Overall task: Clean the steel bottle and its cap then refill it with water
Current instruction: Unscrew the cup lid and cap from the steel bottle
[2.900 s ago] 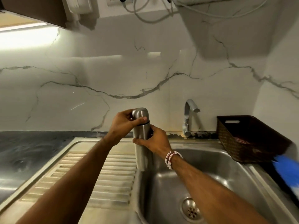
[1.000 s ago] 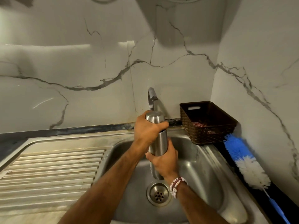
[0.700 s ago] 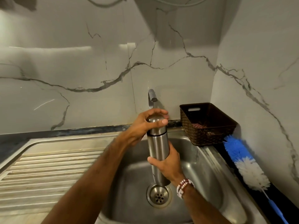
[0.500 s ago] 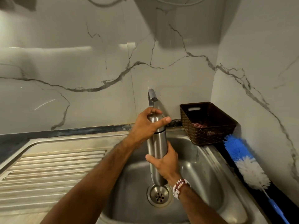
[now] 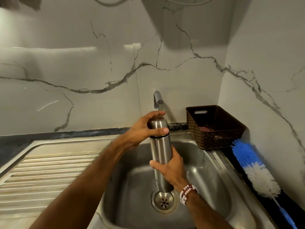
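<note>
My left grip (image 5: 138, 133) clasped the cap (image 5: 158, 127), my right grip (image 5: 171, 171) the steel bottle (image 5: 160, 149). It stood upright, cap uppermost; its small marking was unreadable.

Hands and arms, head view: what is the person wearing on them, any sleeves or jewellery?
The left arm and right arm are bare, with no sleeves in view. The right wrist has a beaded bracelet of white and dark red beads in a few strands. The left hand and right hand are ungloved; no rings or watch show.
</note>
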